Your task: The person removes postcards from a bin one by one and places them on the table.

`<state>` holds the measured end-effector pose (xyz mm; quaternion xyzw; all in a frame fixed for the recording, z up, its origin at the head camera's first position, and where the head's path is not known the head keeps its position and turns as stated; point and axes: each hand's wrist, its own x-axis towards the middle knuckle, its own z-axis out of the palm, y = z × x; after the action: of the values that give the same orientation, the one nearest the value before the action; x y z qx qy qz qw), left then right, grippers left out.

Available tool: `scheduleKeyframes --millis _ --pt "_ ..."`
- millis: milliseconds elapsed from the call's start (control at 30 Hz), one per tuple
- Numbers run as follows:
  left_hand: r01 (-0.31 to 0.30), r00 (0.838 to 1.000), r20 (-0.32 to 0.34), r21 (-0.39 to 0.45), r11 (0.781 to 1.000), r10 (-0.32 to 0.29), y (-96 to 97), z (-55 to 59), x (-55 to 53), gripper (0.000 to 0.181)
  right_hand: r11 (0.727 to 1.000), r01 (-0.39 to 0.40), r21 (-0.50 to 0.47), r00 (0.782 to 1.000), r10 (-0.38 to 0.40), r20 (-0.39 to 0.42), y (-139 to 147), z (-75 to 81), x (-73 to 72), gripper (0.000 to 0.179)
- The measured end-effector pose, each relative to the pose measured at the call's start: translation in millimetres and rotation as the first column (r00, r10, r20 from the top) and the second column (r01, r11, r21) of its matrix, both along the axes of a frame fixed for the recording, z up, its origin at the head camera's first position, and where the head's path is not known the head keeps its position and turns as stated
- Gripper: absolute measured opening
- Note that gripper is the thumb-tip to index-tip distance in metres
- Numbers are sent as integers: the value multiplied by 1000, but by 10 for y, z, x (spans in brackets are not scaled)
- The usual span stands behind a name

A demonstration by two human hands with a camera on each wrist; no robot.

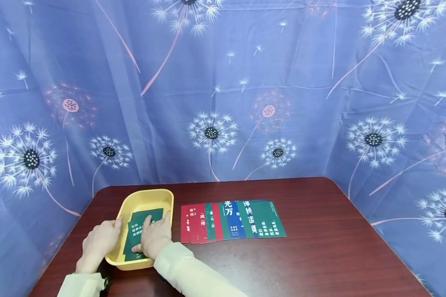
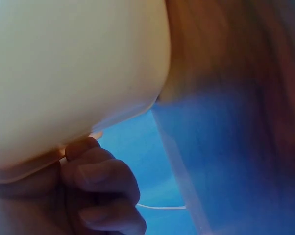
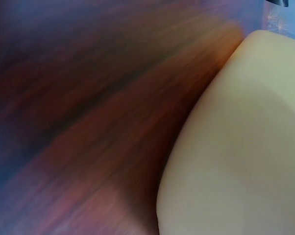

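left hand [image 1: 101, 241] first: we grip the near-left side of the yellow tray [image 1: 162, 198] with it, and the left wrist view shows our fingers [image 2: 110, 178] curled close under the rim. our right hand [image 1: 157, 235] is inside the tray over the cards, thumb and fingers spread rather than closed; whether its fingertips press on the cards or only hover just over them, we cannot tell.

before us hangs a blue curtain [image 1: 245, 62] printed with dandelions, and below it spreads the dark reddish-brown bench [image 1: 319, 247]. on the left part of the bench sits our tray, upright, its long axis running from near us to the far edge, the far end leaning a little to the right.

to the right of the tray, and apart from it, we have a row of cards [image 1: 232, 220] in red, green and blue, overlapping from left to right, each with its long side pointing roughly away from us.

smaller than that row are the green cards [image 1: 136, 225] lying in the tray, partly under our right hand. their long axis follows the tray's, far end tipped slightly right, and the white print faces us right way up.
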<state>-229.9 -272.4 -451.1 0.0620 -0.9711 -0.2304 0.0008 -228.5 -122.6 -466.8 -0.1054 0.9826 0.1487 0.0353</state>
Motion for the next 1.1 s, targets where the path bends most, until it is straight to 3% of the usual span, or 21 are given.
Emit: scheduleKeyframes --millis 267,467,733,900,967,1100 --pt "-1 1000 10 4 1000 1 -14 -2 19 62 998 -34 -50 996 30 -85 22 0 5 97" --pt "3 1000 8 -4 1000 -3 -29 0 35 63 991 -74 -108 986 57 -160 49 10 20 109" --pt "-1 1000 -3 -11 1000 1 -34 -2 28 62 938 -129 -322 983 77 -170 120 67 52 114" --pt "0 1000 -23 -2 1000 -1 -26 -10 14 62 908 -154 -391 974 73 -213 196 117 41 98" --pt "2 1000 -28 0 1000 -2 -13 -13 9 63 891 -161 -425 971 66 -229 228 131 33 84" --pt "1 1000 -31 -5 1000 -1 -2 -12 7 62 818 -224 -530 953 69 -295 282 138 31 46"
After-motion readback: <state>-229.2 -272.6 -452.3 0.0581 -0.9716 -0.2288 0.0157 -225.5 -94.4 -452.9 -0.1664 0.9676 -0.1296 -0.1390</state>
